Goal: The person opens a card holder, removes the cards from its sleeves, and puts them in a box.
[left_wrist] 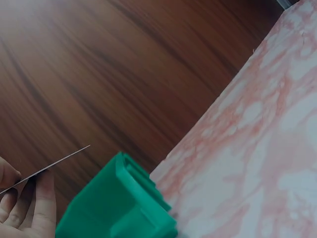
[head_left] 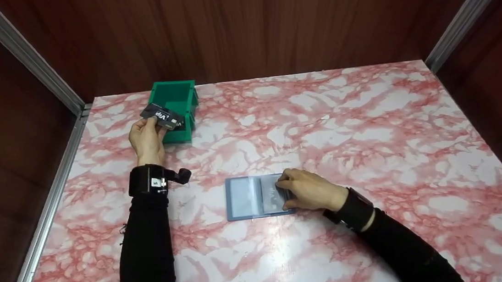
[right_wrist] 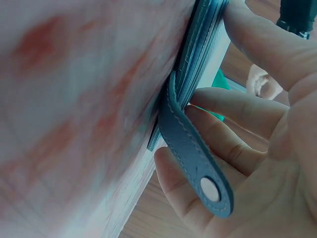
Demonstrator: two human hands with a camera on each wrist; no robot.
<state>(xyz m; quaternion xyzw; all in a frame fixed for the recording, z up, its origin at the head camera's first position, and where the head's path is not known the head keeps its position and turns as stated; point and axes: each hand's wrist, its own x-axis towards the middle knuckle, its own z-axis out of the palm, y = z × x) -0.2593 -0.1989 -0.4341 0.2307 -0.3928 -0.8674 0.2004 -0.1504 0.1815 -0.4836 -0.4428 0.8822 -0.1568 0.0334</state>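
Observation:
My left hand (head_left: 144,137) pinches a black card (head_left: 162,115) printed with "Vip" over the near part of the green bin (head_left: 192,101). Edge-on in the left wrist view, this card (left_wrist: 64,159) sits between thumb and fingers. Part of another dark card (head_left: 180,124) shows beneath it in the bin. A blue-grey card holder (head_left: 230,200) lies open on the table, a dark card behind its clear right sleeve. My right hand (head_left: 313,191) grips the holder's right side between thumb and fingers. A snap strap (right_wrist: 190,151) sticks out from that side in the right wrist view.
The table (head_left: 347,141) has a red and white marbled top. Brown wood-grain panels (head_left: 240,27) rise at the back and both sides, with metal rails (head_left: 30,51) at the corners. The bin stands near the back left edge.

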